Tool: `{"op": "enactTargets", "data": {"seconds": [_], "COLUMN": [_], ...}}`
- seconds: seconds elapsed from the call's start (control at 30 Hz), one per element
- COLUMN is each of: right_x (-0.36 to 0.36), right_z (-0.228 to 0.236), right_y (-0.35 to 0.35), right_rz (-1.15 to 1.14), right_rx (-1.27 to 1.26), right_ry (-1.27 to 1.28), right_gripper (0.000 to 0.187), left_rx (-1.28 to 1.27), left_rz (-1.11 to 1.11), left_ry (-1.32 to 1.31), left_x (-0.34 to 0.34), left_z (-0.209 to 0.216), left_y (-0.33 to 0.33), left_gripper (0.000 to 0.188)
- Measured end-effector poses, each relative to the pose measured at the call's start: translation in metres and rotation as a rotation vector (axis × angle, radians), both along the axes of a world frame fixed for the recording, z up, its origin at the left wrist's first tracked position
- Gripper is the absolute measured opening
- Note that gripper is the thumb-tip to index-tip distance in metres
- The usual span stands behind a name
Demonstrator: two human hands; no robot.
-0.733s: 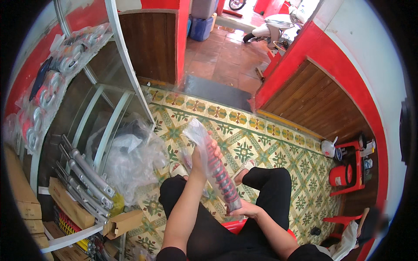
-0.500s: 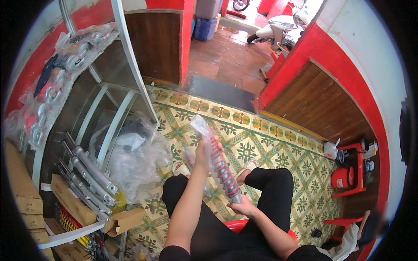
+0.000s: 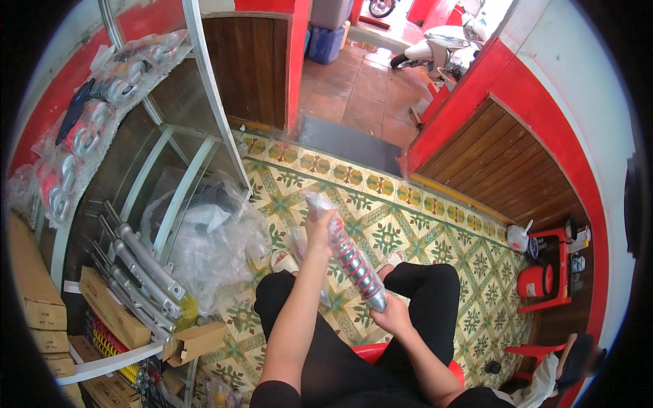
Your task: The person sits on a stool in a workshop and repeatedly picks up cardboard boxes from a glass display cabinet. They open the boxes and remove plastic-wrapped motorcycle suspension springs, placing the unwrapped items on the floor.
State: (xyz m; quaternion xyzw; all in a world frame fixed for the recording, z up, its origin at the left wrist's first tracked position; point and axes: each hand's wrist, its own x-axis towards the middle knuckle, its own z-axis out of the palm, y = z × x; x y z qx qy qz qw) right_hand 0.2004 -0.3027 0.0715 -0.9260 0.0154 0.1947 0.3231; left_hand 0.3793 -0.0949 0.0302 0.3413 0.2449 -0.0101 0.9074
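A shock absorber (image 3: 356, 264) with a red coil spring and grey body, wrapped in clear plastic, is held slantwise in front of my knees. My left hand (image 3: 320, 230) is closed round its far upper end, where the plastic bunches past the fingers. Lower down, my right hand (image 3: 392, 315) grips the near grey end. Between my shins, a loose clear plastic wrapper (image 3: 322, 289) lies on the floor, partly hidden behind my left forearm.
On the left, a glass-and-metal shelf (image 3: 139, 178) bears bagged parts (image 3: 85, 136); below are fork tubes (image 3: 146, 272), cardboard boxes (image 3: 115, 309) and a heap of plastic (image 3: 211, 234). To the right stand a red stool (image 3: 563, 272) and bucket (image 3: 534, 280). A scooter (image 3: 439, 46) is outside the doorway.
Both hands have shifted the shock absorber slightly, its near end moving a little up and right. My left hand's fingers now wrap nearer its far end, showing more of the spring.
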Motion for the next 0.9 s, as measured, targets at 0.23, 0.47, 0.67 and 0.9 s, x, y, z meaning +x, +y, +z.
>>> {"op": "enactTargets", "data": {"seconds": [0.23,0.47,0.67,0.9], "right_x": [0.035,0.035,0.013,0.020], "right_z": [-0.018,-0.042,-0.056,-0.033], "right_y": [-0.038,-0.015,0.004,-0.010], "right_rz": [0.305,0.056,-0.098,-0.128], "right_rx": [0.832,1.241,1.066,0.358], "right_ry": [0.667,0.972,0.908,0.452], "right_gripper": [0.067,0.075,0.032,0.031], "left_rx": [-0.540,-0.597,-0.088,0.211], "left_rz": [-0.071,-0.126,-0.194,-0.067], "left_ry": [-0.436,-0.567,-0.286,0.032], "left_x": [-0.023,-0.023,-0.013,0.004], "left_z": [0.020,0.017,0.023,0.000], "left_y": [0.005,0.013,0.005,-0.005], "left_gripper": [0.039,0.049,0.045,0.030]}}
